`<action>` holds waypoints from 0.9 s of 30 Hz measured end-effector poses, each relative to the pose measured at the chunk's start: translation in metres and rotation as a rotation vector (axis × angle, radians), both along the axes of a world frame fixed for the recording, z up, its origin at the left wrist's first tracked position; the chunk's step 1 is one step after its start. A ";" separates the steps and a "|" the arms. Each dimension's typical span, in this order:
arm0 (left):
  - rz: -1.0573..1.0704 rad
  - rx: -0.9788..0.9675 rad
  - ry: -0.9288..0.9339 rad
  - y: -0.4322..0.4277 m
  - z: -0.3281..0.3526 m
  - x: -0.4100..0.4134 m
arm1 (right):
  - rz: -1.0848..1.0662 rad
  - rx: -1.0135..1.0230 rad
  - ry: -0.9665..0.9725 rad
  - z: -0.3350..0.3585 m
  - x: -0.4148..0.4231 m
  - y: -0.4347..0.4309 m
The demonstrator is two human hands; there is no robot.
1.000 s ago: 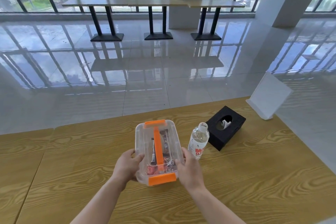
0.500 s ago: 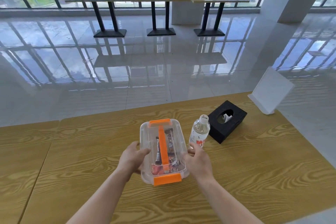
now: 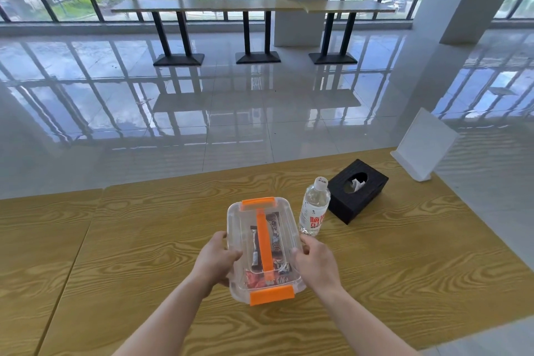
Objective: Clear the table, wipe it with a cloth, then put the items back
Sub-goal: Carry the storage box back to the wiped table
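Observation:
A clear plastic box (image 3: 281, 221) with an orange handle and orange latches sits on the wooden table (image 3: 404, 263), with snack packets inside. My left hand (image 3: 215, 261) grips its left side and my right hand (image 3: 315, 264) grips its right side. Just right of the box stands a water bottle (image 3: 313, 208) with a white cap. Beyond the bottle lies a black tissue box (image 3: 358, 191) with a tissue poking out of its oval slot.
A white sign stand (image 3: 424, 146) stands at the table's far right corner. The table's far edge runs just behind the tissue box, with glossy floor beyond. A seam splits the tabletop at the left. Long bar tables (image 3: 251, 6) stand by the windows.
The view has shifted slightly, and the box sits a little nearer the table's front. Both hands stay on its sides. Bottle and tissue box have not moved.

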State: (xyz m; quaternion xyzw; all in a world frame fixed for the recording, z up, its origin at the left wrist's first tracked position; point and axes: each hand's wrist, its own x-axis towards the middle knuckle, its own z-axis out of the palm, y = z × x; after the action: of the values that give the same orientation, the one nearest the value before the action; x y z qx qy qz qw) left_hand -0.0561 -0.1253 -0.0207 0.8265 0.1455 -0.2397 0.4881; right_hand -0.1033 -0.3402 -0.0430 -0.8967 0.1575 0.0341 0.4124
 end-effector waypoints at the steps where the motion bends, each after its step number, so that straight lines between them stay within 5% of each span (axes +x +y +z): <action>1: -0.005 0.000 0.008 0.000 0.000 -0.001 | -0.003 0.005 0.002 0.002 -0.001 0.000; 27: -0.062 0.095 -0.054 -0.010 0.005 -0.012 | 0.009 0.087 0.027 0.003 -0.009 -0.006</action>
State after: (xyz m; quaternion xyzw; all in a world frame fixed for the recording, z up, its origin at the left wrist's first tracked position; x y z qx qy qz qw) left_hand -0.0681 -0.1353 -0.0161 0.8590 0.1178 -0.2249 0.4446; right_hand -0.1121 -0.3462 -0.0400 -0.8781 0.1577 0.0549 0.4484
